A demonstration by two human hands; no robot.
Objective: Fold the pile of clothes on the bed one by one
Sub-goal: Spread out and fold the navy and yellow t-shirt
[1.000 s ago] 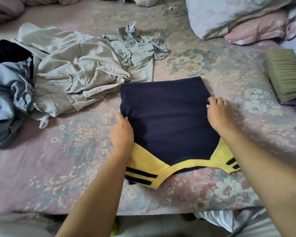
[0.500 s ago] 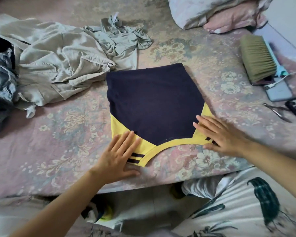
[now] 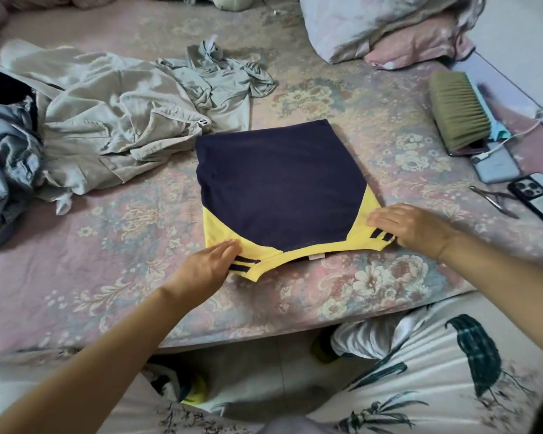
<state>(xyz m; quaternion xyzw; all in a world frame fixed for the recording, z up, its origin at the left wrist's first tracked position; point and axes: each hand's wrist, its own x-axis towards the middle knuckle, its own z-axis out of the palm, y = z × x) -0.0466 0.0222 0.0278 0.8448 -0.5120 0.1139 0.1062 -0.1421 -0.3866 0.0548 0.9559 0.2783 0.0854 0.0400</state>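
A navy shirt with yellow shoulders and dark stripes (image 3: 279, 189) lies folded flat near the front edge of the bed (image 3: 107, 277). My left hand (image 3: 204, 267) touches its near left yellow corner with straight fingers. My right hand (image 3: 417, 228) lies flat on the near right yellow corner, covering part of the stripes. The pile of unfolded clothes sits at the left: beige garments (image 3: 107, 120), a grey-green top (image 3: 220, 73) and a blue-grey garment (image 3: 3, 164).
A hand brush (image 3: 458, 111), two phones (image 3: 496, 164) (image 3: 539, 198) with a white cable, and small metal nippers (image 3: 492, 200) lie at the bed's right edge. Pillows (image 3: 386, 23) are stacked at the back right. My patterned trousers (image 3: 420, 371) show below the bed edge.
Both hands slid from the shirt's sides down to its near yellow corners. Since half a second ago, my left hand shifted off the stripes to the corner's edge.
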